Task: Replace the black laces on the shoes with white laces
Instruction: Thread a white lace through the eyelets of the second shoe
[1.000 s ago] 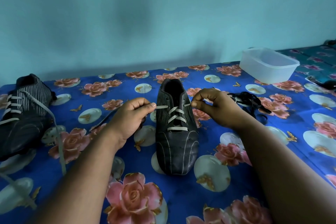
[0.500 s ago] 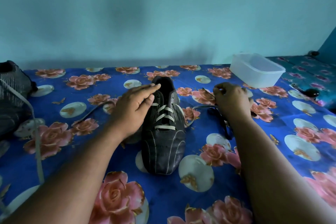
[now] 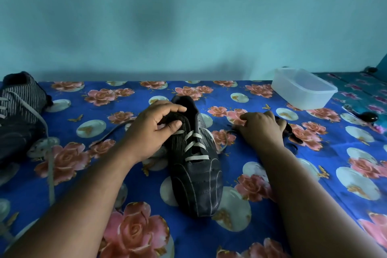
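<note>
A black shoe (image 3: 199, 174) lies in the middle of the bed, toe toward me, with a white lace (image 3: 194, 144) crossed through its lower eyelets. My left hand (image 3: 155, 130) grips the shoe's upper left side, thumb on the eyelet flap and fingers over the collar. One loose lace end (image 3: 113, 132) trails left from under that hand. My right hand (image 3: 261, 130) is to the right of the shoe, fingers curled on a pile of black laces (image 3: 293, 134). A second black shoe (image 3: 18, 115) with white laces sits at the far left.
A blue floral sheet (image 3: 230, 226) covers the bed. A clear plastic container (image 3: 303, 90) stands at the back right. A small black object (image 3: 369, 116) lies near the right edge. The second shoe's loose lace (image 3: 49, 163) trails toward me. A teal wall is behind.
Both hands let go of the white lace ends. My left hand moved onto the shoe's upper and took hold of it. My right hand moved right onto the black laces.
</note>
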### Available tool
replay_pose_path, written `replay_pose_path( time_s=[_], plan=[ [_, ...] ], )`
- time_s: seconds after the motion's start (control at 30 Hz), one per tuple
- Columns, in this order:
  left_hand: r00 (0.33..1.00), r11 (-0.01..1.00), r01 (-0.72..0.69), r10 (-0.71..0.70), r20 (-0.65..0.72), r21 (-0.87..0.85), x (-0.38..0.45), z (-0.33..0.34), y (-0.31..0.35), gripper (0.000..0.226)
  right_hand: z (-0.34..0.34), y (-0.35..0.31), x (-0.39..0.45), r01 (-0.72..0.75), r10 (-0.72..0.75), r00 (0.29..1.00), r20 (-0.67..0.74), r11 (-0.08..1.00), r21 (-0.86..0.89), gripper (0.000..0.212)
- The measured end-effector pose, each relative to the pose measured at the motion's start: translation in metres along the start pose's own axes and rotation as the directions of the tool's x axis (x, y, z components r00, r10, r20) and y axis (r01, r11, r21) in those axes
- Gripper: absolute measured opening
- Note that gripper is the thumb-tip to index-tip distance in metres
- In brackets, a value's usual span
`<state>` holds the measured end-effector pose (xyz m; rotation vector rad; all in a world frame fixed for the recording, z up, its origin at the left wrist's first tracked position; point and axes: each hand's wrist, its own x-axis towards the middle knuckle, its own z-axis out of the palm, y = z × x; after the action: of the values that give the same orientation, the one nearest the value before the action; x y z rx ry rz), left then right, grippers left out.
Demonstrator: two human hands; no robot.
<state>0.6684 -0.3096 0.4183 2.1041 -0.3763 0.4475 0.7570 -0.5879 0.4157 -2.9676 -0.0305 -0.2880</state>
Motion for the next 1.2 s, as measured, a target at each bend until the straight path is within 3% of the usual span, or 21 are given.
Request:
replay_pose_path(
  time_s=[0.17, 0.23, 0.33, 0.43, 0.57, 0.7, 0.9, 1.03, 1.2],
  plan=[
    [1.0, 0.999, -0.016, 0.016, -0.006, 0.048, -0.004, -0.003, 0.007, 0.031, 0.001, -0.011, -0.005, 0.091, -0.088, 0.991, -0.096, 0.995, 0.029, 0.02],
    [0.999, 0.999, -0.013, 0.014, -0.03, 0.039, -0.005, -0.002, 0.007, 0.028, -0.003, -0.019, -0.01, 0.199, -0.158, 0.968, -0.194, 0.955, 0.218, 0.017],
    [0.999, 1.0, -0.011, 0.012, -0.051, 0.012, -0.003, 0.001, 0.005, 0.023, -0.014, -0.036, -0.028, 0.468, -0.306, 0.878, -0.368, 0.713, 0.522, 0.008],
    [0.998, 0.999, -0.029, 0.031, -0.058, 0.028, -0.001, 0.003, 0.004, 0.022, -0.019, -0.059, -0.044, 0.586, -0.403, 0.81, -0.427, 0.587, 0.558, 0.004],
    [0.996, 0.998, -0.053, 0.056, -0.075, 0.046, -0.003, 0.004, 0.003, 0.023, -0.019, -0.068, -0.048, 0.601, -0.425, 0.797, -0.429, 0.629, 0.493, 0.018],
    [0.993, 0.993, -0.099, 0.102, -0.061, 0.058, -0.005, 0.006, 0.005, 0.023, -0.018, -0.065, -0.047, 0.616, -0.495, 0.787, -0.369, 0.668, 0.417, 0.017],
    [0.994, 0.995, -0.09, 0.092, -0.054, 0.038, -0.006, 0.009, 0.003, 0.025, -0.016, -0.055, -0.043, 0.606, -0.561, 0.78, -0.279, 0.566, 0.558, 0.006],
    [0.989, 0.996, -0.085, 0.083, -0.119, -0.011, -0.009, 0.006, 0.003, 0.036, -0.015, -0.058, -0.046, 0.546, -0.534, 0.811, -0.241, 0.54, 0.64, 0.018],
    [0.967, 0.98, -0.187, 0.195, -0.162, 0.061, -0.011, 0.006, 0.008, 0.019, -0.017, -0.056, -0.045, 0.501, -0.58, 0.798, -0.166, 0.484, 0.718, 0.016]
  ],
)
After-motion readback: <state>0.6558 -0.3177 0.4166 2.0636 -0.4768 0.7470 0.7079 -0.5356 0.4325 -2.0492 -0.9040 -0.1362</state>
